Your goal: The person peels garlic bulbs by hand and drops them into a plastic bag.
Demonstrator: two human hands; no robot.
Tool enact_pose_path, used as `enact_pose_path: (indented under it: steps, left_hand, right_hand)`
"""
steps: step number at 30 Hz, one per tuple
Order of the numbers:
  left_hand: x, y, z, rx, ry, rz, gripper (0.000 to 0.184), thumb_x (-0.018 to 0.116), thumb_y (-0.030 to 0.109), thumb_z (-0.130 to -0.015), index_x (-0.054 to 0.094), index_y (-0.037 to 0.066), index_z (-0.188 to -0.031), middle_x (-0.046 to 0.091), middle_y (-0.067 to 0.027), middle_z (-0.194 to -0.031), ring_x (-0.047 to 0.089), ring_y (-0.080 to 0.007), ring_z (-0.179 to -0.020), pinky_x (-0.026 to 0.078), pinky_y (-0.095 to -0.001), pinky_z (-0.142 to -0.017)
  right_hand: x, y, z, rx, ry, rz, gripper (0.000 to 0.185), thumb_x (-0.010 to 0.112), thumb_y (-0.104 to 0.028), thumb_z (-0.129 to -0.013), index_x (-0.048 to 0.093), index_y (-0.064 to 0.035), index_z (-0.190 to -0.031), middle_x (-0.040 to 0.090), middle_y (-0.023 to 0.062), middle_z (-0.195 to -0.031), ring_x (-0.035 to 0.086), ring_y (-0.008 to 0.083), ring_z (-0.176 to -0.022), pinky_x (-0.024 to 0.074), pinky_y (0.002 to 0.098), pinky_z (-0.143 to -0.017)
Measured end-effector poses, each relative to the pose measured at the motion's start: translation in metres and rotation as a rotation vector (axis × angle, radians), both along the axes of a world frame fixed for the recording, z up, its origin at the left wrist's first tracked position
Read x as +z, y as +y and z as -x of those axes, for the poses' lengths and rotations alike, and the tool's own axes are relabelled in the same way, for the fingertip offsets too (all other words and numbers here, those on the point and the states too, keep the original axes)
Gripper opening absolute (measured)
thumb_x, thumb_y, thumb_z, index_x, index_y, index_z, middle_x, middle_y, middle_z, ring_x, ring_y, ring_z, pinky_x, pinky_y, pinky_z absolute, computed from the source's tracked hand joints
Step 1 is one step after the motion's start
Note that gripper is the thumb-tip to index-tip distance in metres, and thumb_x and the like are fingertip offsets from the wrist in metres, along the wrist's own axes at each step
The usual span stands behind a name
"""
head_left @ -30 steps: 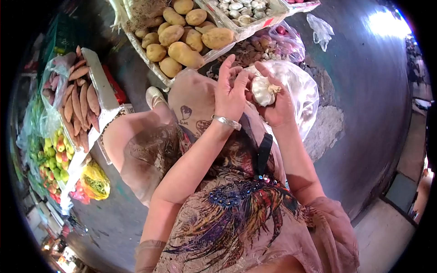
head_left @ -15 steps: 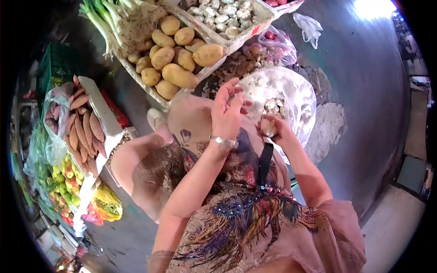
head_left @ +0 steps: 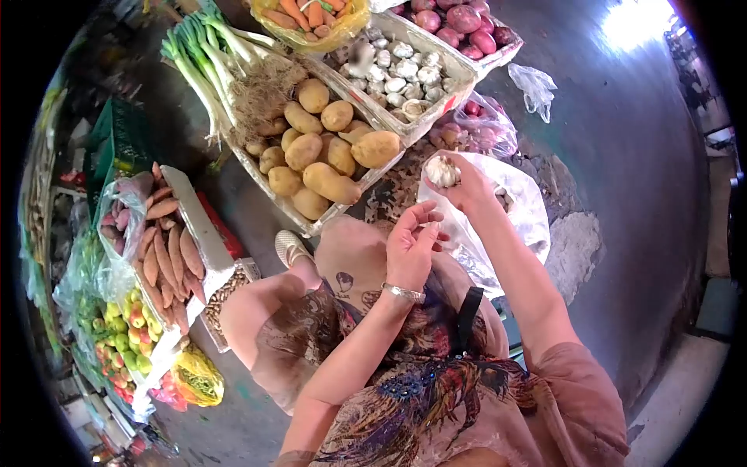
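My right hand is closed around a white garlic bulb, holding it above a white plastic bag. Some garlic in that bag shows just past my right wrist; the rest is hidden by my arm. Over my lap, my left hand wears a metal band at the wrist. Its fingers are loosely bent and apart, with nothing visible in them. Beyond both hands, a white foam box of garlic bulbs adjoins a box of potatoes.
Leeks lie by the potatoes, with carrots behind. Red onions fill a box at the top. Sweet potatoes and apples or pears stand at left. A crumpled plastic bag lies on the floor.
My right hand has moved up and forward with the garlic bulb, from beside the bag's opening to its far side. The view has shifted, showing more carrots and onions.
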State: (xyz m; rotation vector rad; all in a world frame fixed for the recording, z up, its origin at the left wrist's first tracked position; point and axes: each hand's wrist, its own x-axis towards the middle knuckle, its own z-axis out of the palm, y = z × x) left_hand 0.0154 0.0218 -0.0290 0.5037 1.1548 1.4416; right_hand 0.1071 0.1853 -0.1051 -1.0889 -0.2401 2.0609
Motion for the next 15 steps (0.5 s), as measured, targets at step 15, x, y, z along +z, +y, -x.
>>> enact_pose_path:
  steps: [15]
  left_hand:
    - [0.003,0.003,0.001,-0.055,-0.033,0.03,0.028,0.049,0.002,-0.091,0.051,0.002,-0.119,0.062,-0.0078,-0.101,0.059,-0.0127,-0.08,0.047,-0.0241,-0.07]
  right_hand:
    - [0.004,-0.042,-0.056,0.621,-0.638,-0.294,0.029,0.06,-0.017,-0.086,0.061,-0.0009,-0.11,0.061,0.009,-0.096,0.058,0.0147,-0.079,0.0503,0.0282,-0.064]
